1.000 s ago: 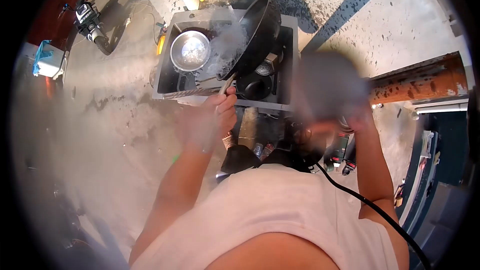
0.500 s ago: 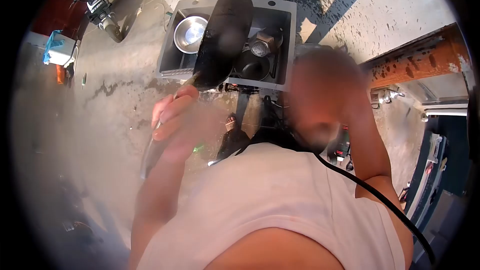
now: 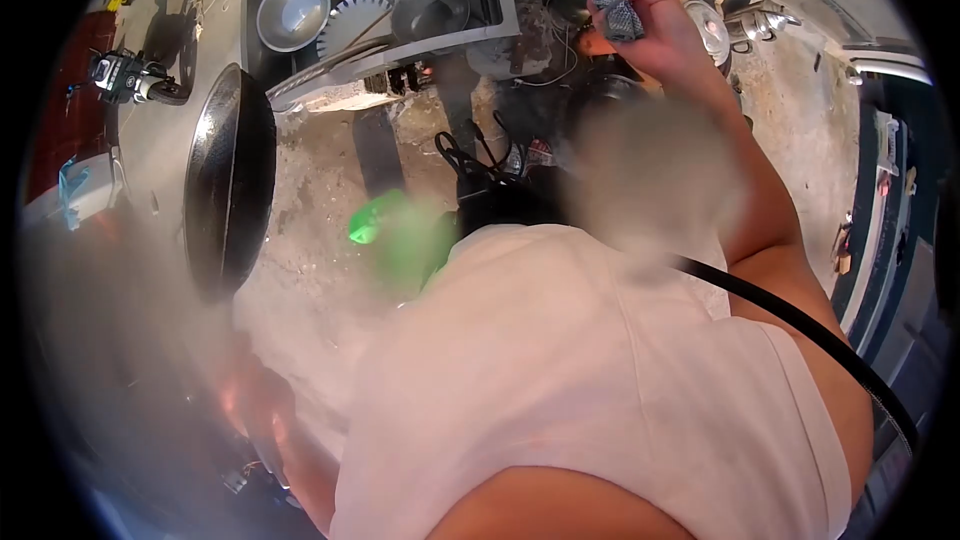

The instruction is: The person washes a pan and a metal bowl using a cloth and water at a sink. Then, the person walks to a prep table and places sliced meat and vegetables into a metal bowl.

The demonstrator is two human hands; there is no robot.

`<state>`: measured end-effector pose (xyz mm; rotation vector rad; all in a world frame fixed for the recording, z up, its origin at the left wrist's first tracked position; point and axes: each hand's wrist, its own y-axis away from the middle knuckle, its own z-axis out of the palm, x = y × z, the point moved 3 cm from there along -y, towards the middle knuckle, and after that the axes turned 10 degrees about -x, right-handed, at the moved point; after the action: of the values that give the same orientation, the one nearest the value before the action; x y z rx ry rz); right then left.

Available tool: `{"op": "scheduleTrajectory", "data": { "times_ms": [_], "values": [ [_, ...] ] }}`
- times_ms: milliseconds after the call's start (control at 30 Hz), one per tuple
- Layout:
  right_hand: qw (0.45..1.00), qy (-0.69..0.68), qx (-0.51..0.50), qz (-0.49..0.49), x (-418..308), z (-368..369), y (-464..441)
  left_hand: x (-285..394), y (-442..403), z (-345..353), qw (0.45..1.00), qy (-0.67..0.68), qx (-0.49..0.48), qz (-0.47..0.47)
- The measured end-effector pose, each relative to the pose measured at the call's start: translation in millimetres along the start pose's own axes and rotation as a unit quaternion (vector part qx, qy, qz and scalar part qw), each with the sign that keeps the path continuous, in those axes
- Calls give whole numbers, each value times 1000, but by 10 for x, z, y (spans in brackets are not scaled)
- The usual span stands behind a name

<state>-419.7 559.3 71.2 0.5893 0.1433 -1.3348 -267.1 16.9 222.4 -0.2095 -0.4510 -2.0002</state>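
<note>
A dark pan (image 3: 230, 185) is tilted on edge at the left, off the ground. Below it is my left hand (image 3: 258, 395), smeared by a lens smudge; the pan's handle is lost in that haze, but hand and pan line up as a hold. Stretched out at the upper right, my right hand (image 3: 655, 35) has its fingers closed on a grey mesh cloth (image 3: 622, 18), part of which trails left towards the sink. Inside the grey sink (image 3: 508, 0) are a steel bowl (image 3: 293, 13), a white slotted disc (image 3: 357, 16) and dark cookware (image 3: 430, 12).
Shiny metal pots (image 3: 760, 25) stand on the ground at the right. A black cable (image 3: 790, 320) crosses my right side. Something bright green (image 3: 378, 218) shows low in front of me. A scooter (image 3: 125, 77) is parked far left.
The pan has gone from above the sink to the left and down, along with my left hand. My right hand has reached out and now shows the cloth. The view has shifted.
</note>
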Motion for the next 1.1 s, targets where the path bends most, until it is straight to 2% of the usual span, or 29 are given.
{"op": "scheduleTrajectory", "data": {
  "times_ms": [133, 200, 233, 267, 367, 400, 467, 533, 567, 600, 633, 667, 733, 800, 867, 900, 967, 1000, 1067, 1100],
  "values": [
    [998, -26, 15, -63, 161, -271, 786, 429, 563, -818, 992, 35, 24, -120],
    [986, -39, 112, -121, 357, -400, 1293, 649, 694, -1275, 979, 48, 42, -192],
    [985, -107, 70, -119, 479, -638, 1525, 711, 751, -1522, 981, -63, 104, -149],
    [981, -110, 85, -133, 661, -730, 1787, 372, 519, -1248, 968, -24, 93, -232],
    [943, -152, 223, -193, 1214, -864, 2516, 228, 259, -1869, 930, -35, 190, -311],
    [938, -158, 232, -202, 1401, -860, 2749, 148, 180, -2058, 913, -34, 241, -328],
    [918, -38, 334, -212, 1629, -879, 3207, -60, -27, -2518, 878, -16, 220, -424],
    [903, -93, 335, -253, 1802, -989, 3637, -495, -209, -2539, 841, -58, 242, -481],
    [895, -139, 320, -278, 1836, -1054, 3810, -748, -296, -2565, 811, -72, 169, -555],
    [886, -184, 301, -300, 1882, -1098, 3973, -909, -304, -2635, 776, -166, 247, -556],
    [875, -196, 314, -312, 1935, -1093, 4125, -1137, -325, -2552, 744, -242, 236, -576],
    [869, -194, 314, -330, 1961, -936, 4239, -1323, -337, -2609, 720, -264, 189, -613],
    [809, -239, 343, -413, 2024, -544, 4411, -1728, -301, -2740, 676, -342, 172, -629],
    [799, -198, 362, -438, 2049, -603, 4595, -2167, -348, -2726, 654, -368, 139, -646],
    [806, -121, 339, -471, 2056, -783, 4799, -2606, -447, -2652, 628, -392, 110, -663],
    [792, -195, 331, -475, 2096, -983, 4954, -2849, -497, -2604, 599, -403, 92, -686],
    [779, -238, 346, -466, 2188, -1586, 5351, -3319, -561, -2580, 546, -408, 53, -729],
    [770, -277, 362, -446, 2231, -1840, 5544, -3565, -553, -2507, 542, -415, 56, -729],
    [761, -294, 353, -457, 2275, -2047, 5822, -4171, -466, -2371, 519, -444, -1, -730],
    [748, -278, 378, -470, 2277, -2078, 5977, -4472, -413, -2490, 510, -444, 14, -736]
  ]
}}
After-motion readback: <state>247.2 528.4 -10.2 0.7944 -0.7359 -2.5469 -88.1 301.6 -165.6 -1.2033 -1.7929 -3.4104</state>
